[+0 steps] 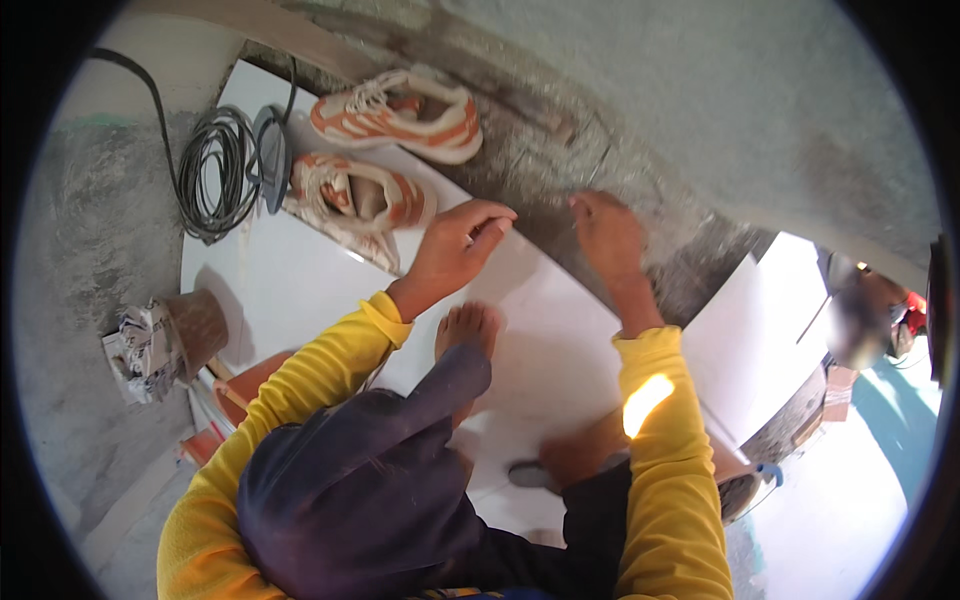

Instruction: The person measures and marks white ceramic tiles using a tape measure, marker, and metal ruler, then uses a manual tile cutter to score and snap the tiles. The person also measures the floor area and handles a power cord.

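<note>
My left hand (455, 248) is over the white tiles (545, 330), its thumb and fingers drawn together in a pinch. Just beyond it, the edge of the tiles meets a strip of rough, bare ground (540, 180). My right hand (610, 240) hangs above that strip, its fingers curled and the thumb against them. The hands are a short way apart, at about the same height. Whatever either one may pinch is too small or hidden to make out. A pair of white and orange sneakers (395, 118) stands beyond my left hand.
Coiled dark cable (215, 175) lies on the tiles at the far left. A brown pot (195, 330) with crumpled paper stands below it, near an orange container (255, 382). A grey concrete wall (740, 110) rises ahead. Another white tile surface (745, 330) and a blurred figure (865, 315) are at right.
</note>
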Tool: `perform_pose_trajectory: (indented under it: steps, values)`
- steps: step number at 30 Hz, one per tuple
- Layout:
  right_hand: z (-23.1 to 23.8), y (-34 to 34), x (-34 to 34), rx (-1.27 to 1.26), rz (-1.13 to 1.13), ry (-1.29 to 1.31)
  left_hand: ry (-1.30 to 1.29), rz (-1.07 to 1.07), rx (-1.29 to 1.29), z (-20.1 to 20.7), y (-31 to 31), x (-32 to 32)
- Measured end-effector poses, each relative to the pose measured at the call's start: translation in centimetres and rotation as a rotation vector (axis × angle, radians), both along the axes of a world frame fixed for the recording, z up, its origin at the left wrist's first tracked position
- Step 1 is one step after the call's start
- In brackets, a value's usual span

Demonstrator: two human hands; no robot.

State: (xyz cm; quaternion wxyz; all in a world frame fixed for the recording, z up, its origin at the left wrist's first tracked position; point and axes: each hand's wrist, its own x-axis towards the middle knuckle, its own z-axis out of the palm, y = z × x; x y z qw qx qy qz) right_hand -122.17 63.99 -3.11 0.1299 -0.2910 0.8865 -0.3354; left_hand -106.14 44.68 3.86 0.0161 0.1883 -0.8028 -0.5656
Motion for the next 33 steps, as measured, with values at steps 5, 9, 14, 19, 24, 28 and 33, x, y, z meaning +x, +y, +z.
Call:
perform_pose_trajectory:
  steps: [5, 9, 14, 19, 24, 28, 33]
  values:
    - [-1.1, -3.1, -0.8, 0.254, 0.054, 0.084, 0.106, 0.009, -0.015, -1.4, 0.3, -3.0]
    - [-2.8, -3.0, -0.1, 0.403, 0.088, 0.107, 0.127, -0.062, -0.338, -2.3, -0.7, -3.3]
    - [-2.1, -4.3, 0.7, 0.374, 0.078, 0.105, 0.345, 0.028, -0.801, 0.8, -3.8, -5.2]
    - [-0.7, -5.7, 2.1, 0.171, 0.020, 0.091, 0.137, 0.106, -0.877, 0.3, -9.0, -6.2]
    - [0.4, -7.0, 2.7, 0.015, -0.055, -0.067, -0.066, -0.184, -1.033, 0.7, -10.5, -6.3]
    - [2.0, -8.2, 3.8, -0.051, -0.057, -0.150, -0.046, -0.223, -1.050, -0.2, -11.0, -3.3]
    - [3.7, -8.3, 5.5, -0.050, -0.063, -0.252, -0.043, -0.164, -0.919, 1.1, -10.7, -0.8]
